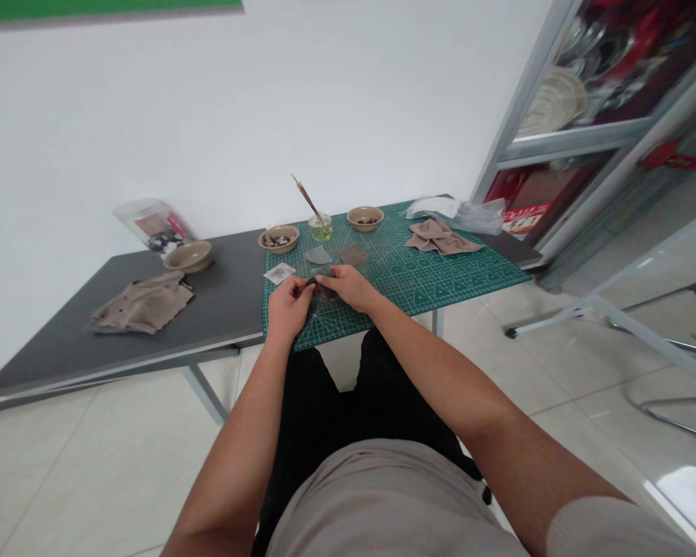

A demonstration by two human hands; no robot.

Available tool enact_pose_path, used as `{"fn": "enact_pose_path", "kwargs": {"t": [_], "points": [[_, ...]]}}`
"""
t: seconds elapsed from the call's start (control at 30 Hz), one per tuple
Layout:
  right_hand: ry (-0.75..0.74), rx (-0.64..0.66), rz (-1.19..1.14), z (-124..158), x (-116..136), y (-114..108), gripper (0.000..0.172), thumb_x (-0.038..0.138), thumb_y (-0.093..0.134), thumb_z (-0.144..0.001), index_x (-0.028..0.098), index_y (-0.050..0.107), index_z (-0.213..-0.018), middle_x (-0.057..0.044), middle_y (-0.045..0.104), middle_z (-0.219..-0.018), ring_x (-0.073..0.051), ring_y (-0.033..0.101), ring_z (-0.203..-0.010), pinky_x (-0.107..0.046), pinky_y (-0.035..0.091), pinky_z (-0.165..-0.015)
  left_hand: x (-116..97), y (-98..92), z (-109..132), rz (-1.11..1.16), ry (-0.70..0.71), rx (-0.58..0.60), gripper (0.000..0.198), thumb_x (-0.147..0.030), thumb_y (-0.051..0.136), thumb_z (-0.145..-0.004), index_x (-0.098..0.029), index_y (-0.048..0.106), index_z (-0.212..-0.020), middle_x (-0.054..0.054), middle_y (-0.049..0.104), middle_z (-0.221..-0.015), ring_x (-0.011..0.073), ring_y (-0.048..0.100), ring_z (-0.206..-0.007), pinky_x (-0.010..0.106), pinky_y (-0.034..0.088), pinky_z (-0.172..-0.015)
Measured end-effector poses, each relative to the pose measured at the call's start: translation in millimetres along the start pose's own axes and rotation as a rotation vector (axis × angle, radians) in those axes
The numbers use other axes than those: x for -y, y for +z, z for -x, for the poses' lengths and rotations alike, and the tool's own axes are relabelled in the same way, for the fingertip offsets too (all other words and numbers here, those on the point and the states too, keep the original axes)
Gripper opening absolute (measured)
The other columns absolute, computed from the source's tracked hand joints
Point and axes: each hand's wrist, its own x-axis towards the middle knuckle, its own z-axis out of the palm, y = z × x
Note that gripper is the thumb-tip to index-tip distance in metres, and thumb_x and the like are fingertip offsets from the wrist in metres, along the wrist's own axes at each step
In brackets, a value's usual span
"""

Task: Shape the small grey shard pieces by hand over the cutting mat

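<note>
My left hand (287, 307) and my right hand (348, 286) meet just above the near edge of the cutting mat, and the fingers of both are pinched together on a dark grey scrap (323, 278). The scrap sits between my fingertips, partly hidden by them, so I can't tell exactly what it's made of.

Just past my left fingers, a small white packet (279, 273) lies on the green cutting mat (435, 282). Straight ahead of my fingertips are a grey piece (318, 255) and, beside it, a brown piece (353, 254), both flat on the mat. Beyond those, a small glass jar (320, 228) of yellow-green liquid holds a thin brush (308, 199), tilted up and to the right. A bowl (278, 239) of dark bits sits to the left of the jar, and a second bowl (365, 218) sits to its right.

Further right of my fingers, a crumpled beige cloth (441, 237) lies on the mat, with a plastic bag (458, 213) behind it. Well left of my hands, on the grey table (220, 286), are a third bowl (189, 256), another beige cloth (142, 303) and a see-through plastic container (152, 226) on its side.
</note>
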Motion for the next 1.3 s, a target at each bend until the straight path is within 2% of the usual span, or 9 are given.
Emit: {"fn": "enact_pose_path", "kwargs": {"t": [0.2,0.33,0.5,0.73,1.0,1.17,1.3], "points": [[0.030,0.010,-0.066,2,5,1,0.030,0.041,0.072,-0.074,0.012,0.067,-0.080,0.001,0.063,-0.065,-0.008,0.049,-0.052,-0.023,0.039,-0.053,0,-1.7,-1,0.067,-0.060,-0.006,0.016,-0.033,0.060,-0.080,-0.018,0.065,-0.078,-0.002,0.066,-0.070,0.0136,0.056,-0.065,0.026,0.041,-0.064],[0.031,-0.003,-0.009,2,4,2,0.031,0.045,0.069,-0.077,0.014,0.065,-0.077,0.001,0.063,-0.063,-0.008,0.047,-0.050,-0.022,0.035,-0.048,6,-0.4,-2,0.107,-0.029,0.014,0.015,-0.032,0.059,-0.080,-0.018,0.064,-0.081,-0.002,0.066,-0.072,0.0140,0.057,-0.067,0.026,0.042,-0.066],[0.009,-0.057,0.070,1,0,1,0.030,0.045,0.065,-0.080,0.016,0.061,-0.074,0.004,0.056,-0.055,-0.008,0.043,-0.046,-0.022,0.030,-0.043,10,1.5,-1,0.070,0.026,0.030,0.015,-0.033,0.059,-0.081,-0.019,0.063,-0.081,-0.001,0.063,-0.071,0.0139,0.054,-0.067,0.026,0.041,-0.066],[0.015,-0.022,-0.002,0,0,1,0.033,0.047,0.070,-0.075,0.015,0.063,-0.078,0.002,0.062,-0.063,-0.008,0.049,-0.051,-0.022,0.037,-0.049,4,0.6,-2,0.054,-0.037,-0.026,0.018,-0.036,0.060,-0.081,-0.018,0.062,-0.078,-0.002,0.063,-0.069,0.0133,0.054,-0.064,0.025,0.041,-0.064],[0.023,-0.053,0.000,2,5,2,0.032,0.047,0.067,-0.076,0.016,0.058,-0.070,0.004,0.055,-0.053,-0.008,0.046,-0.048,-0.022,0.032,-0.046,12,0.3,-1,0.139,0.029,0.074,0.018,-0.035,0.060,-0.080,-0.018,0.064,-0.082,-0.003,0.060,-0.067,0.0121,0.052,-0.062,0.024,0.040,-0.061],[0.006,-0.042,0.005,3,8,3,0.033,0.047,0.067,-0.076,0.015,0.060,-0.074,0.002,0.060,-0.060,-0.008,0.047,-0.050,-0.022,0.033,-0.046,5,1.6,2,0.057,0.018,0.022,0.019,-0.036,0.059,-0.081,-0.018,0.065,-0.080,-0.002,0.064,-0.069,0.0123,0.053,-0.063,0.025,0.041,-0.063],[0.015,-0.034,-0.002,4,9,3,0.033,0.048,0.068,-0.075,0.015,0.062,-0.076,0.001,0.062,-0.062,-0.009,0.048,-0.050,-0.022,0.036,-0.047,5,0.6,1,0.101,-0.003,0.008,0.018,-0.036,0.060,-0.081,-0.018,0.066,-0.079,-0.002,0.064,-0.068,0.0122,0.053,-0.062,0.025,0.042,-0.063]]}}
